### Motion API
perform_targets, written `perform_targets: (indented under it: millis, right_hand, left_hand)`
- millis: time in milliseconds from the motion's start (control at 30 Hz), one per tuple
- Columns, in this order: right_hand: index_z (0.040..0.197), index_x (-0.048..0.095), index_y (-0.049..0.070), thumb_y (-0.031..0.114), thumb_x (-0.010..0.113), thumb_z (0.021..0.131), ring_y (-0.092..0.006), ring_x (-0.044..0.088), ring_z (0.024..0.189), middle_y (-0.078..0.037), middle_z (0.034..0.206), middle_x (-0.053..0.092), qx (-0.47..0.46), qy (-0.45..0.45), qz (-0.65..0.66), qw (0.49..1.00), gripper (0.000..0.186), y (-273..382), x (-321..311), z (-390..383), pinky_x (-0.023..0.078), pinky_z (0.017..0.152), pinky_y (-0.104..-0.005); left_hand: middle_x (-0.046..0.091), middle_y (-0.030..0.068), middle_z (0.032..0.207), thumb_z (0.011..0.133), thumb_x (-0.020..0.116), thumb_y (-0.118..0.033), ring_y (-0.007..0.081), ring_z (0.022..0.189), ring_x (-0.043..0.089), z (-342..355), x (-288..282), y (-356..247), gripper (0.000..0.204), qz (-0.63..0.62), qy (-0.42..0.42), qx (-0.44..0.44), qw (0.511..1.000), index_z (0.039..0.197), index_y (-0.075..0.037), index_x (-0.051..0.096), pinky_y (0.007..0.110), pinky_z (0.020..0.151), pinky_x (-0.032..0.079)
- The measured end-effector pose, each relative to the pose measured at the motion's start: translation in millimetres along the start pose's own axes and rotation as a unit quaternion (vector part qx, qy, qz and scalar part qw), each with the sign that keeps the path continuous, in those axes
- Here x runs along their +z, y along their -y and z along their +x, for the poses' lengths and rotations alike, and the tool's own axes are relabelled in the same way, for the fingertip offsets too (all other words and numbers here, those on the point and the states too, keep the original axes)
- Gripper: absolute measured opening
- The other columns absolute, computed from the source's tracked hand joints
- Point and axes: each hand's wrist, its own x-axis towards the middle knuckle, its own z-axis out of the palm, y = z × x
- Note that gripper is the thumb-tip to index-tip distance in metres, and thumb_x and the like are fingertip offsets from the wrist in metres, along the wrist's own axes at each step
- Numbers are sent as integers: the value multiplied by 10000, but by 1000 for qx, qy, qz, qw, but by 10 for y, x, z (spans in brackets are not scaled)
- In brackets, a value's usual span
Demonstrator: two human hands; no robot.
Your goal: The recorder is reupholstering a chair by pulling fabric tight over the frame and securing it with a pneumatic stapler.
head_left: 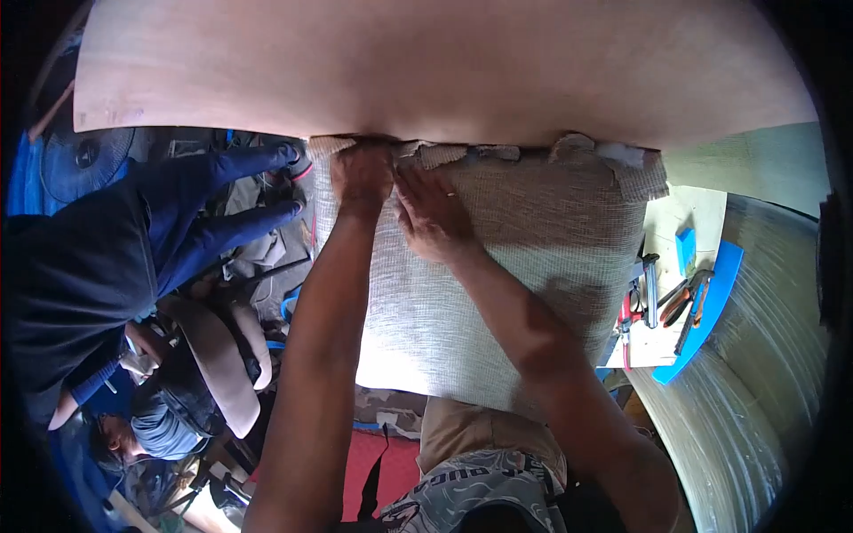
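A seat-like block covered in grey woven fabric (511,266) lies before me, brightly lit at its near left. Along its far side, frayed fabric flaps (444,156) stick out below the edge of a large smooth beige panel (267,71). My left hand (362,176) is closed at that edge, on the fabric by the far left corner; its fingertips are hidden. Beside it, my right hand (434,213) rests flat on the fabric, fingers stretched toward the seam and holding nothing.
At the right, a pale board (662,342) carries pliers (677,302), red-handled cutters (625,320) and a blue curved piece (711,311). Plastic-wrapped rolls (746,391) stand beyond. At left are a standing person (80,258), a seated person (169,413) and a fan (84,158).
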Motion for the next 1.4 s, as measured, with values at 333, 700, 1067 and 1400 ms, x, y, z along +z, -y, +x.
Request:
perform_targets:
  millis: [333, 700, 1067, 1400]
  right_hand:
    - [1400, 584, 125, -8, 674, 875, -267, 682, 1027, -144, 1222, 646, -10, -315, 251, 915, 549, -280, 290, 185, 578, 754, -342]
    - [1097, 687, 142, 127, 726, 915, -316, 701, 748, -108, 865, 703, 49, -293, 97, 950, 186, -455, 177, 497, 577, 698, -441]
    - [1461, 521, 149, 324, 605, 988, -403, 520, 1354, -190, 1417, 576, 90, 6, -6, 996, 511, 75, 9, -199, 369, 1182, -571]
    - [1561, 442, 148, 436, 555, 989, -291, 375, 1486, -106, 1594, 443, 87, 75, -87, 990, 650, 21, 172, -202, 255, 1245, -526]
  left_hand:
    - [784, 113, 1038, 918, 633, -208, 299, 988, 765, -4, -67, -16, 199, 0, 65, -20, 998, 1028, -176, 795, 450, 823, 608]
    - [772, 142, 1049, 990, 527, -312, 349, 994, 743, -83, -73, 132, 292, -126, 24, 66, 990, 1125, -173, 745, 496, 831, 591]
    - [747, 59, 1082, 866, 616, -134, 305, 1059, 697, -179, -144, 243, 264, -280, 32, 154, 947, 1058, -236, 767, 435, 916, 569]
    - [589, 140, 1493, 921, 593, -137, 322, 1473, 457, -1277, -110, 131, 444, -78, -77, 231, 967, 1339, -11, 669, 524, 1285, 233]
